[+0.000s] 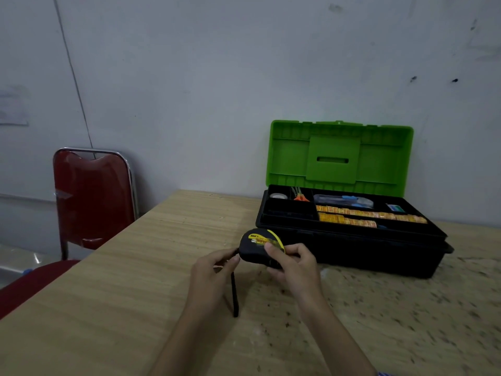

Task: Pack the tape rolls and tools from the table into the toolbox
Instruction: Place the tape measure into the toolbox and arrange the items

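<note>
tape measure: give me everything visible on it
The tape measure has a black, rubbery-looking case with a yellow face, a yellow band over the top and a printed label too blurred to read. A black wrist strap hangs from it toward the table. It is held just in front of the open toolbox; the right hand grips its right side, the left hand pinches its left end.

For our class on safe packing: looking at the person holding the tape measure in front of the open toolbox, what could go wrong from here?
1. The black wrist strap hangs loose below the left hand; it might snag on the toolbox rim.
2. The tray's right compartments already look full; the tape measure, gripped by the right hand, may only fit the left one.
3. The green lid stands upright; a bump could drop it.
</note>
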